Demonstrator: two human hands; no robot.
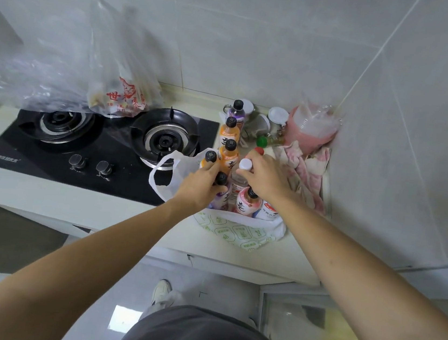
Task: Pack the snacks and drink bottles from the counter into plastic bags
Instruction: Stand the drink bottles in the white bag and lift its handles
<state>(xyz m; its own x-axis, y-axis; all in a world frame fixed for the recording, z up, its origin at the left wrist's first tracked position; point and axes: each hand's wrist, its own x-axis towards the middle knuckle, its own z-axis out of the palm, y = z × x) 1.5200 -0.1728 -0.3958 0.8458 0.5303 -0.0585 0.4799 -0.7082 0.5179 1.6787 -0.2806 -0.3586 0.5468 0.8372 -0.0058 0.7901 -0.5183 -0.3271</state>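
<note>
Both hands reach into a white plastic bag (237, 232) printed with green motifs, which stands open on the pale counter (58, 200) just right of the black two-burner gas hob (93, 148). The left hand (201, 185) has its fingers curled round the neck of a black-capped bottle (220, 179) inside the bag, while the right hand (265, 179) pinches a clear bottle by its white cap (245, 164). Beside them in the bag stand a pink-labelled bottle (247, 202) and a white-labelled one (267, 212). One bag handle (160, 173) loops out over the hob's edge. Behind the bag a row of black-capped drinks runs toward the wall — three orange bottles (230, 134) and, farthest back, a purple one (237, 112). Near them are a green-capped bottle (268, 141) lying on its side, a few glass jars (277, 118), a pink plastic container (311, 129) in the corner and a pink-and-white cloth (306, 168) crumpled along the wall. On the far side of the hob, a clear plastic bag with red print (122, 95) holds snacks, next to more crumpled clear plastic (30, 81).
</note>
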